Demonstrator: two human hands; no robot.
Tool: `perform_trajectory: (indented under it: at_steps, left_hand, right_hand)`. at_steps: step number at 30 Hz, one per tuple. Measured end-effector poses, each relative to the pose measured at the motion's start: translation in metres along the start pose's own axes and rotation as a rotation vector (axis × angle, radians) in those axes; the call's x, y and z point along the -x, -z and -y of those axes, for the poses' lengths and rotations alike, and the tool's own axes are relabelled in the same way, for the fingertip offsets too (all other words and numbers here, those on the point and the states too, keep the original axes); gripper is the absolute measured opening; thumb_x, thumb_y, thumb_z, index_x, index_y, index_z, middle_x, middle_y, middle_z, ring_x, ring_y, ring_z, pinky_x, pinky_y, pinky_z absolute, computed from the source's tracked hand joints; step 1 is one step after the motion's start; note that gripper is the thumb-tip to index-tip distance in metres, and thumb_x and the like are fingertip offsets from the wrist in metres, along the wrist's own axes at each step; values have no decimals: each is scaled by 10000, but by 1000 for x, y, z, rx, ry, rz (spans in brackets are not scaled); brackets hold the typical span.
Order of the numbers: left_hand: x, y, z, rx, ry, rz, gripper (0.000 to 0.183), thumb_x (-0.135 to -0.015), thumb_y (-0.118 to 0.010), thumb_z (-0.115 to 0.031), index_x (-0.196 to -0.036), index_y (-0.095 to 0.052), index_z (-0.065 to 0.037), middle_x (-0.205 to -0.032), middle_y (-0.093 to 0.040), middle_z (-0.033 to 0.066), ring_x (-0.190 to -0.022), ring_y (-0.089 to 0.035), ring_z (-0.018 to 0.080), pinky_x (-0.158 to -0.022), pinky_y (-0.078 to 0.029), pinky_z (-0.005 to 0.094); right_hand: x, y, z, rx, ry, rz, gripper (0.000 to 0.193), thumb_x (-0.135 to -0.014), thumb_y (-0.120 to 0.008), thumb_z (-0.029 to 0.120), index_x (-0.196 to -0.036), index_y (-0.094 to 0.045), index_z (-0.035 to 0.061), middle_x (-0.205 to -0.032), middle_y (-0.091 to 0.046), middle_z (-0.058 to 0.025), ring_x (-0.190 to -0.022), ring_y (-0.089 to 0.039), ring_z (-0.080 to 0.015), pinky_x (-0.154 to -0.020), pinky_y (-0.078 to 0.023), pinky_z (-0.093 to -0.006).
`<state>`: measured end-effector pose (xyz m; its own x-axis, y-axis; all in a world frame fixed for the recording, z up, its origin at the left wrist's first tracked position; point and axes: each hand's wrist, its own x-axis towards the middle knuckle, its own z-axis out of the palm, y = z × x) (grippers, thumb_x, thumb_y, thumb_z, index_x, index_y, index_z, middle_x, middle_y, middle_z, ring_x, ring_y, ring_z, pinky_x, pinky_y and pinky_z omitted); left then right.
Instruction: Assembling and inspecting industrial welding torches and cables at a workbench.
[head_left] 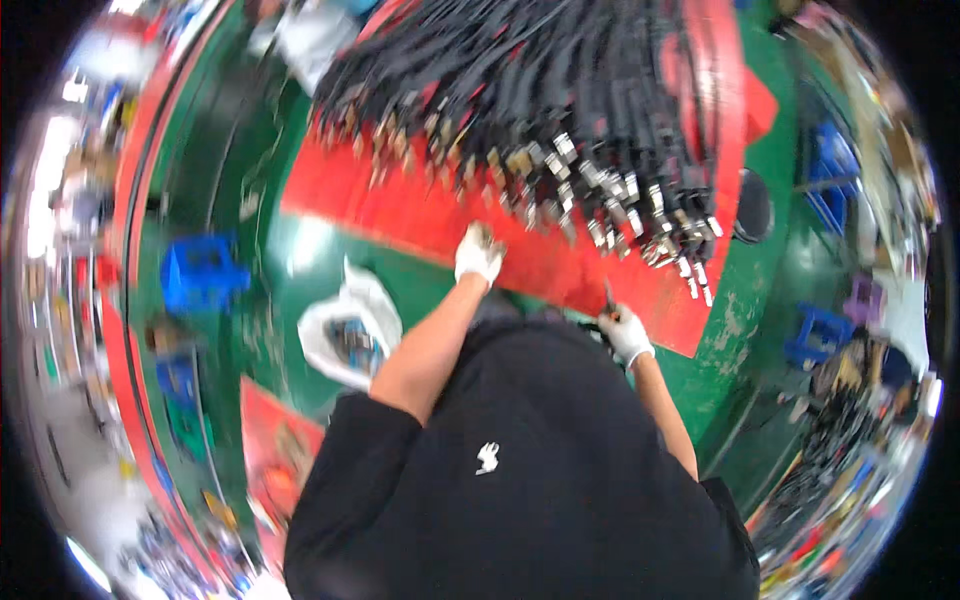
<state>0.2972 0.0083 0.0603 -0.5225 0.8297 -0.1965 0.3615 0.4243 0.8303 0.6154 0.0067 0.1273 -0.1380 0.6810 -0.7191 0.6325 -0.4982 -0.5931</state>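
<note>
A thick layer of long black straps (520,70) lies across the red table (350,215), with silvery and brass-coloured metal ends (600,190) fanned toward me. My left hand (478,255), in a white glove, is over the table's near part, below the row of metal ends. Its fingertips are greyish and blurred, so whether they grip anything is unclear. At the near right edge, my gloved right hand (625,335) is closed round a slim dark tool (609,295) that points away from me. The tool's exact kind is too blurred to make out.
On the green floor to my left stands an open white bag (350,330) with small bluish things inside. Blue stools (203,272) are farther left, with another blue stool (820,335) at right. A round black seat (753,205) stands by the table's right edge.
</note>
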Motion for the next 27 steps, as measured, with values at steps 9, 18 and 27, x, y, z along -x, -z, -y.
perform_trajectory:
  at_steps: [9, 18, 27]
  left_hand:
    - [100, 100, 115, 697, 651, -226, 363, -899, -641, -80, -1246, -542, -43, -1020, -631, 106, -803, -652, 230, -589, -572, 412]
    - [184, 345, 289, 154, 1099, -488, 705, -915, -698, -383, -1508, -352, -223, -1448, -511, 157, -1152, -567, 363, -883, -516, 565]
    - [86, 222, 167, -386, 351, -430, 296, -985, -623, -285, -1065, -673, -4, -995, -701, 130, -916, -634, 236, -799, -507, 384]
  right_hand:
    - [-43, -11, -9, 314, 108, 164, 307, -904, -650, 260, -1062, -624, -1, -872, -669, -131, -807, -644, -226, -745, -503, -369]
    - [-55, -14, 24, 395, 152, 197, 375, -908, -652, 304, -1135, -621, 6, -909, -668, -145, -829, -645, -237, -759, -504, -367]
    - [-25, -7, 16, 269, 33, 82, 398, -902, -643, 294, -1167, -624, -2, -1001, -693, -191, -934, -671, -306, -842, -506, -387]
